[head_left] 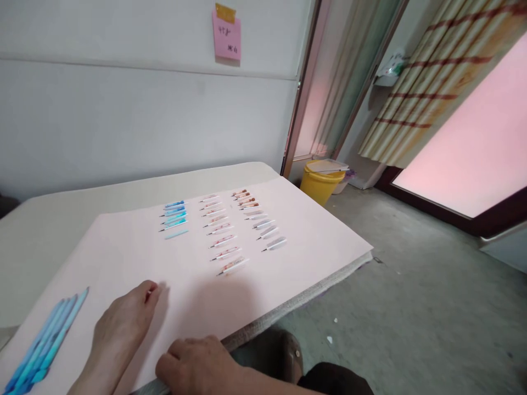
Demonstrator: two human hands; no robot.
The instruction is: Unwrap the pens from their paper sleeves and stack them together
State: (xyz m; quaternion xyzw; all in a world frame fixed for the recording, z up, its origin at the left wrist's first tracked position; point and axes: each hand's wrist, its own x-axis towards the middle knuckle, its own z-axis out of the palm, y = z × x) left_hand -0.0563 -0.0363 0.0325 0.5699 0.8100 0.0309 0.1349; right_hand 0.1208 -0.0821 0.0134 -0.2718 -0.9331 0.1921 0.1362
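My left hand (125, 312) rests on the pale pink sheet (135, 252), its fingers curled in and nothing showing in them. Closed over the sheet's near edge is my right hand (197, 365), also with nothing visible in it. Left of my left hand lies a bunch of blue pens (51, 340). Farther back, several blue pens (175, 215) lie side by side, with a plain pale-blue stick (177, 235) below them. A column of patterned pens (222, 240) runs down the middle. Right of it are brown-topped pens (247, 200) and grey-white pens (272, 230).
The cream table (53, 214) meets a white wall (144, 115) bearing a pink note (227, 38). A yellow bin (319, 184) stands on the grey floor (403, 307) past the far right corner. A checked curtain (436, 82) hangs at right.
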